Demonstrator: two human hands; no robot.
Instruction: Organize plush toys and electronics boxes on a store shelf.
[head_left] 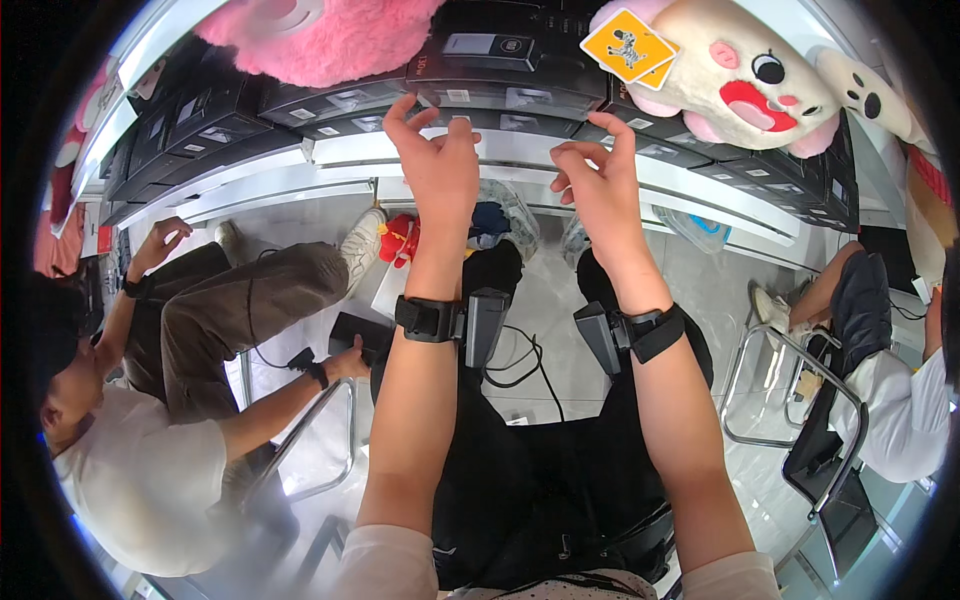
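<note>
Grip spread on left hand (440, 168) and right hand (606, 190), room between, shelf edge (515, 153) near, black boxes (555, 80) seemingly beyond

The left hand (446, 175) and right hand (608, 190), raised (fingers (402, 128) loosely bent), are near black boxes (550, 98) on a white surface (345, 150); a pink plush (335, 42) and cream plush (745, 70) lie among the boxes.

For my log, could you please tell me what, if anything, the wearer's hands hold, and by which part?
Nothing is held: the left hand and the right hand are both empty.
</note>
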